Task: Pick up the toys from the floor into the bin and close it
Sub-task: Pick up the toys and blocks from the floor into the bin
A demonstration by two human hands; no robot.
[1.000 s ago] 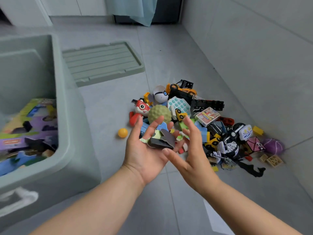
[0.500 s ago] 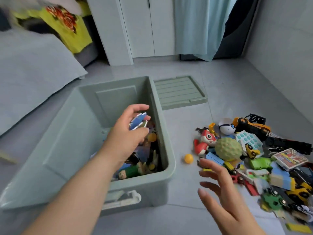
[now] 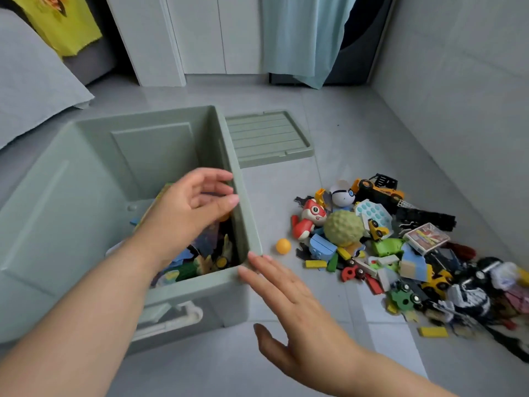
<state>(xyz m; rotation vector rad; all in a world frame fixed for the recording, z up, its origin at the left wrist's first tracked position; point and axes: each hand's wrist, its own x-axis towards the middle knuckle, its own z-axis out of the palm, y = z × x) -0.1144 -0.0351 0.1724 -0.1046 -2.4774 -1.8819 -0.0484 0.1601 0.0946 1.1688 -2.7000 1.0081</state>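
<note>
A sage-green plastic bin (image 3: 86,179) stands open on the floor at left, with several toys and puzzle pieces at its bottom. My left hand (image 3: 189,207) hovers over the bin's right side, fingers apart and empty. My right hand (image 3: 289,299) is flat and open, its fingertips touching the bin's near right corner. The bin's lid (image 3: 266,136) lies flat on the floor behind the bin. A pile of toys (image 3: 400,247) covers the floor at right: a green bumpy ball (image 3: 343,229), a red figure (image 3: 310,217), a yellow truck (image 3: 378,187), blocks and cars.
A small orange ball (image 3: 283,246) lies alone between bin and pile. A grey wall (image 3: 472,96) runs along the right, close to the toys. A bed edge (image 3: 31,81) is at far left; white cabinet doors (image 3: 200,35) and a light-blue curtain (image 3: 303,38) are behind.
My left hand carried pieces from the pile over the bin and let them go; it is now empty. My right hand moved left from the pile to the bin's corner.
</note>
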